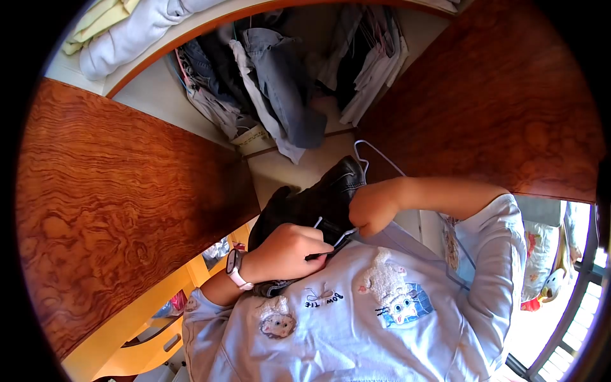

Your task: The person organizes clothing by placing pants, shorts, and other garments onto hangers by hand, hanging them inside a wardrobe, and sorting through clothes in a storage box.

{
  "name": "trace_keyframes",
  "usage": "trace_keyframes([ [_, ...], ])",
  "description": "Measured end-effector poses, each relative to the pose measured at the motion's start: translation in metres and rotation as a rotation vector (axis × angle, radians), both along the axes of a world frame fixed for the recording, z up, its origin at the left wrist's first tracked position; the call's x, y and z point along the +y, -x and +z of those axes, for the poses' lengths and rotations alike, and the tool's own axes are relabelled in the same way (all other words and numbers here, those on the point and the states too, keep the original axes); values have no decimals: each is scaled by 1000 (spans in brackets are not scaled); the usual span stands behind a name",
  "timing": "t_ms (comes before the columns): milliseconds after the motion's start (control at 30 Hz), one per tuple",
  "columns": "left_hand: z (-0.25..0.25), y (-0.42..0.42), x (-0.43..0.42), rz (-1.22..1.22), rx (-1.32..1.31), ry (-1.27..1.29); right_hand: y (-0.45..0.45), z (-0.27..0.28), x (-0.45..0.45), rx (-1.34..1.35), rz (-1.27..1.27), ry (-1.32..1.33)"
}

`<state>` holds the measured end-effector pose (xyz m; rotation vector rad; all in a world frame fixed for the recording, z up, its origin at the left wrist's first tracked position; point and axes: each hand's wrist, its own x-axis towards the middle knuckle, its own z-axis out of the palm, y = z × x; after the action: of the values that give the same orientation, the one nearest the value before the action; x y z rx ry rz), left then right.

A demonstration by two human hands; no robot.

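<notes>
A black garment (305, 207), perhaps trousers, is bunched in front of my chest. My left hand (289, 251), with a watch on its wrist, is closed on its near edge. My right hand (375, 210) is closed at the garment's right side, its fingertips by a thin pale hanger piece (345, 235). A white wire hanger (382, 153) shows its curved end above my right forearm; the rest is hidden behind the arm and cloth. I cannot tell which hand bears the hanger's weight.
An open wardrobe ahead holds hanging clothes (280, 83), with wooden doors (127, 210) spread on both sides. Folded cloth (127, 44) lies on the upper shelf. A yellow wooden frame (146, 356) stands lower left; a barred window (573, 325) is at right.
</notes>
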<state>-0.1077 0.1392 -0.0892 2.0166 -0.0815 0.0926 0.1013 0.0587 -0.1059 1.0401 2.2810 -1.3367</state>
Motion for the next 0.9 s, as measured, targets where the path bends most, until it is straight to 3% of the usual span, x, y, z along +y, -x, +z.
trace_keyframes([
  [133,-1,-2,0,-50,2,-60,3,-7,-13,11,-31,197],
  [267,0,-4,-2,-39,24,-3,-1,-9,-30,54,-115,219],
  [400,-2,-5,-5,120,-76,26,-23,9,-21,-29,-382,170],
  [467,-2,-5,-7,193,-130,27,-58,14,-8,-142,-700,-83],
  [533,-1,-6,-7,165,-54,125,-85,22,-2,-107,-913,-655],
  [633,-5,-9,-8,153,-57,164,-91,56,7,-293,-763,-853],
  [667,-6,-10,-8,150,-55,162,-94,58,8,-291,-767,-853],
  [800,-7,-12,-7,139,-48,152,-97,42,7,-249,-355,-896],
  [900,-6,-13,-3,151,-44,147,-79,26,-3,-173,-261,-859],
])
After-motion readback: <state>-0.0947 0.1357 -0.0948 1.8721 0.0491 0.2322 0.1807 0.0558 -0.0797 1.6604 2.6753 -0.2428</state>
